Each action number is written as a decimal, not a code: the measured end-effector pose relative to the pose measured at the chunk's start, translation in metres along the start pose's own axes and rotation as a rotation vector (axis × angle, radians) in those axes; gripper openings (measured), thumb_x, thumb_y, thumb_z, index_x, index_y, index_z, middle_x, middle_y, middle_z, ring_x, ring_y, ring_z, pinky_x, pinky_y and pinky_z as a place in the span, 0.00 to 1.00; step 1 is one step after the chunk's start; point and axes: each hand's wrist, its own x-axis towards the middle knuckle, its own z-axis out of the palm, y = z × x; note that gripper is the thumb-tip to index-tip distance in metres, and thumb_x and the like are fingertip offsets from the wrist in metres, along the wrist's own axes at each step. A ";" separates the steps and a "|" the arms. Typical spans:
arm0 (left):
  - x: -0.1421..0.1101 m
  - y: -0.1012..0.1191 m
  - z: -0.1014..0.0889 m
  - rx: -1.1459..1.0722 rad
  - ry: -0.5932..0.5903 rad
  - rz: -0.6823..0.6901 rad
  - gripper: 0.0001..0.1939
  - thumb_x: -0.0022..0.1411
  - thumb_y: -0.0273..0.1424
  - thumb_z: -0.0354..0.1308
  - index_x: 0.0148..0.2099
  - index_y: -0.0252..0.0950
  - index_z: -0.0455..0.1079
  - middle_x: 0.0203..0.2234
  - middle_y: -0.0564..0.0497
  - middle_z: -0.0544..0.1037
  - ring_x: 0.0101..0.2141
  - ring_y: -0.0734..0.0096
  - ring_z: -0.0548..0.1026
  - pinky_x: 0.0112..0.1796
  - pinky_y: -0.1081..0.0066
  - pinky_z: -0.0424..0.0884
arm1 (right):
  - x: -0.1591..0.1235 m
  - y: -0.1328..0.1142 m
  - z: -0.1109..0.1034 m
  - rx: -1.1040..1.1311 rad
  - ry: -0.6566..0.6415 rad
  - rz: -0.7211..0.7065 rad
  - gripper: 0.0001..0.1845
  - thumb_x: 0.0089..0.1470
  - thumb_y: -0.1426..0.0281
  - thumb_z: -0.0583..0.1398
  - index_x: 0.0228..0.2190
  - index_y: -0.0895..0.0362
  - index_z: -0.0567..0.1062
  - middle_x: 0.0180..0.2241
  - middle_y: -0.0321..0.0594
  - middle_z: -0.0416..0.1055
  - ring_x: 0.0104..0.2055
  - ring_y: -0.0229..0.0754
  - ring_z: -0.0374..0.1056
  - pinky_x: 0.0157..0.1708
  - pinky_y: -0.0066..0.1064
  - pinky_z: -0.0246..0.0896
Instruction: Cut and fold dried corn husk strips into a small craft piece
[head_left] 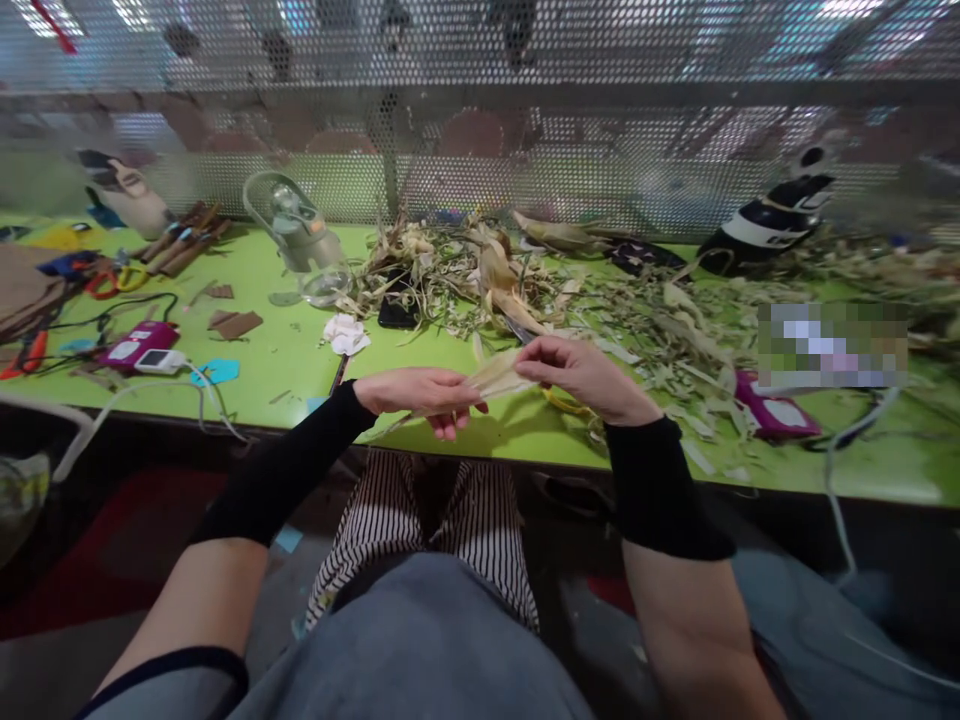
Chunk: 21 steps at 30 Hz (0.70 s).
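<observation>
A pale dried corn husk strip point(496, 376) is stretched between both of my hands above the front edge of the green table point(300, 350). My left hand point(420, 392) pinches its left end with fingers closed. My right hand point(577, 372) grips its right end, fingers curled over it. Both forearms wear black sleeves. A big heap of dried husks and leaves point(540, 290) lies on the table just behind my hands.
A small clear desk fan point(300, 235) stands at the back left. Scissors point(116, 280), wooden-handled tools point(184, 240), a pink device point(139, 345), cables and paper scraps lie at left. A black phone point(397, 312) sits under husks. A perforated metal screen point(480, 120) backs the table.
</observation>
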 end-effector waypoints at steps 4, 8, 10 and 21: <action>0.016 -0.005 0.010 0.048 0.014 -0.001 0.19 0.67 0.49 0.62 0.44 0.37 0.72 0.25 0.55 0.74 0.23 0.76 0.71 0.28 0.72 0.69 | 0.001 0.002 0.001 -0.024 -0.024 -0.005 0.26 0.50 0.45 0.69 0.34 0.55 0.80 0.28 0.37 0.73 0.30 0.39 0.64 0.32 0.33 0.59; 0.034 -0.007 0.005 0.087 0.276 0.037 0.13 0.72 0.39 0.55 0.38 0.36 0.70 0.23 0.57 0.68 0.21 0.78 0.66 0.24 0.75 0.63 | -0.001 0.014 -0.031 -0.453 0.205 0.067 0.14 0.57 0.56 0.65 0.35 0.53 0.77 0.34 0.41 0.77 0.34 0.44 0.69 0.35 0.34 0.59; 0.040 -0.007 -0.002 0.018 0.372 0.069 0.13 0.73 0.37 0.55 0.36 0.36 0.70 0.22 0.58 0.64 0.19 0.80 0.61 0.22 0.76 0.56 | -0.004 0.022 -0.044 -0.731 0.166 0.250 0.09 0.54 0.63 0.67 0.30 0.54 0.74 0.31 0.42 0.76 0.33 0.47 0.69 0.34 0.35 0.57; 0.061 -0.013 -0.024 -0.363 0.492 0.205 0.08 0.73 0.32 0.56 0.38 0.36 0.68 0.24 0.57 0.67 0.19 0.83 0.60 0.21 0.79 0.51 | -0.005 0.034 -0.026 -0.912 0.233 0.456 0.14 0.48 0.69 0.65 0.38 0.57 0.73 0.35 0.52 0.79 0.34 0.52 0.74 0.31 0.35 0.57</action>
